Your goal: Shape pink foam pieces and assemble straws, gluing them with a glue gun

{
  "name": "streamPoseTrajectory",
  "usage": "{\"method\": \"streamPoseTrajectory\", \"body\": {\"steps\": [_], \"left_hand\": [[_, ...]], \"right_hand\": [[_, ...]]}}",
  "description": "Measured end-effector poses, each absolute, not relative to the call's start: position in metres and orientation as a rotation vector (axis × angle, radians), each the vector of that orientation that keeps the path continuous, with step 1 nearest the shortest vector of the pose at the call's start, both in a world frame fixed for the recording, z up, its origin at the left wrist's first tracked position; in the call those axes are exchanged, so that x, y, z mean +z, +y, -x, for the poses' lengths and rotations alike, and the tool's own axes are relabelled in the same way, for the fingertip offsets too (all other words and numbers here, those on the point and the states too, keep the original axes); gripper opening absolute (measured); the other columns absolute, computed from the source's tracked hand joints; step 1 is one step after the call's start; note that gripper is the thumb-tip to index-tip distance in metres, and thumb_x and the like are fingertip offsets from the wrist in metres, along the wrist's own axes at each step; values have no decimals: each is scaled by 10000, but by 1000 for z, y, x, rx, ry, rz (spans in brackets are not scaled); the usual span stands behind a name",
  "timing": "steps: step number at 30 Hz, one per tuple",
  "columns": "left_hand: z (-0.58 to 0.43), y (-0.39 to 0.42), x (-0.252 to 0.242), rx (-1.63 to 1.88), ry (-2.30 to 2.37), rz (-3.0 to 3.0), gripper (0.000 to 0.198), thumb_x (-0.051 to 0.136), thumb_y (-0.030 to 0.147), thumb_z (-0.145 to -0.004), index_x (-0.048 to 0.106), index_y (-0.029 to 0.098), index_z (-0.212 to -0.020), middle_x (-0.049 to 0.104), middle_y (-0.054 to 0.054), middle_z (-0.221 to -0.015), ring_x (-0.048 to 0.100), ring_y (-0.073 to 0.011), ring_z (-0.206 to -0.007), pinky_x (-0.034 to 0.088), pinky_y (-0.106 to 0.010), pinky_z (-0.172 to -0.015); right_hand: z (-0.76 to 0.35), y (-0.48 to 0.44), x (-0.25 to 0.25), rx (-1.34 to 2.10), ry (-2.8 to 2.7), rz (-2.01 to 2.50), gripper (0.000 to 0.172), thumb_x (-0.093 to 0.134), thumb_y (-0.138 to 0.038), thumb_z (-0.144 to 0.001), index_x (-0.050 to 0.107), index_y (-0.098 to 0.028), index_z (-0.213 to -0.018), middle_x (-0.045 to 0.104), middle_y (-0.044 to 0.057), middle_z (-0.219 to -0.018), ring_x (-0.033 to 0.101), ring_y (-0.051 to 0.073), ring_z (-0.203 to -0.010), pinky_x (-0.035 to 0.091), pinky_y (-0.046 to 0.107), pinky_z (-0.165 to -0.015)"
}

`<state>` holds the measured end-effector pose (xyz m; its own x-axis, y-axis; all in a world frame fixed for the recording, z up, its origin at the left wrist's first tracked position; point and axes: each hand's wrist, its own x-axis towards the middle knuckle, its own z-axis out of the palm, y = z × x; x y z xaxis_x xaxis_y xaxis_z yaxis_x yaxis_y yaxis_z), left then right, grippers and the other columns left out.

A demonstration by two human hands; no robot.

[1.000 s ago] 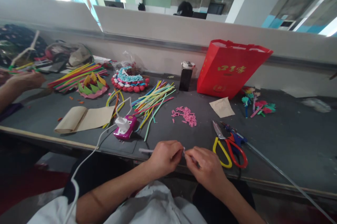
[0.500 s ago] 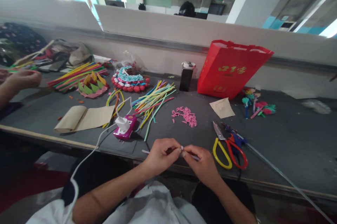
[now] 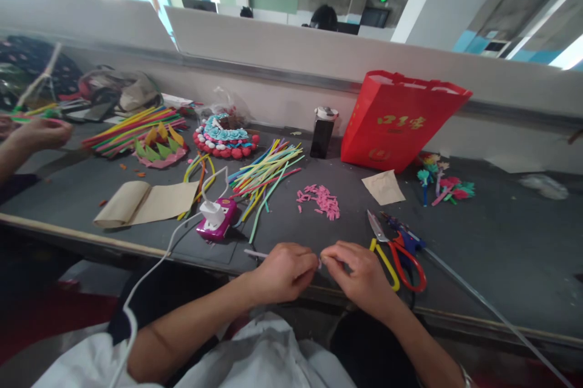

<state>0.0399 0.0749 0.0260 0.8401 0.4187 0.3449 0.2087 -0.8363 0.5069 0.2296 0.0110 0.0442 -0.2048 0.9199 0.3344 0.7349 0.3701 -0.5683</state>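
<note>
At the near edge of the dark table (image 3: 501, 242) my left hand (image 3: 285, 269) and my right hand (image 3: 359, 272) meet, fingertips almost touching. Both are closed in a pinch on a thin pale strip (image 3: 255, 253), whose end sticks out to the left of my left hand. The part between the fingers is mostly hidden. Just beyond my hands lies a heap of small pink pieces (image 3: 321, 200).
Scissors with yellow and red handles (image 3: 394, 248) lie right of my right hand. A pink power adapter (image 3: 217, 221) with a white cable, coloured strips (image 3: 264, 175), brown paper (image 3: 146, 203), a red bag (image 3: 401, 118), a dark bottle (image 3: 322, 131) and a flower craft (image 3: 225, 136) fill the table. Another person's hand (image 3: 39, 133) works at far left.
My hands stay joined at the table edge, shifting slightly; the fingers have re-pinched the strip. The other person's hand at the left has moved a little.
</note>
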Motion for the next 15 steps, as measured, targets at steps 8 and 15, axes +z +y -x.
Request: {"method": "streamPoseTrajectory", "body": {"steps": [8,15], "left_hand": [[-34,72,36,837,644,-2028,169,523,175,-846,664,124,-769,590,0,-616,491,-81,-545,361,-175,-542],[-44,77,20,828,851,-2013,145,545,137,-800,676,134,-738,619,6,-641,531,-92,-602,372,-182,-594]], "right_hand": [[-221,18,24,922,-1684,1404,215,561,-309,-879,680,-175,-759,577,-31,-570,523,114,-533,387,205,-527],[-202,3,18,566,-1800,1493,204,508,-207,-874,621,-175,-707,595,-1,-644,532,130,-608,366,231,-605]]}}
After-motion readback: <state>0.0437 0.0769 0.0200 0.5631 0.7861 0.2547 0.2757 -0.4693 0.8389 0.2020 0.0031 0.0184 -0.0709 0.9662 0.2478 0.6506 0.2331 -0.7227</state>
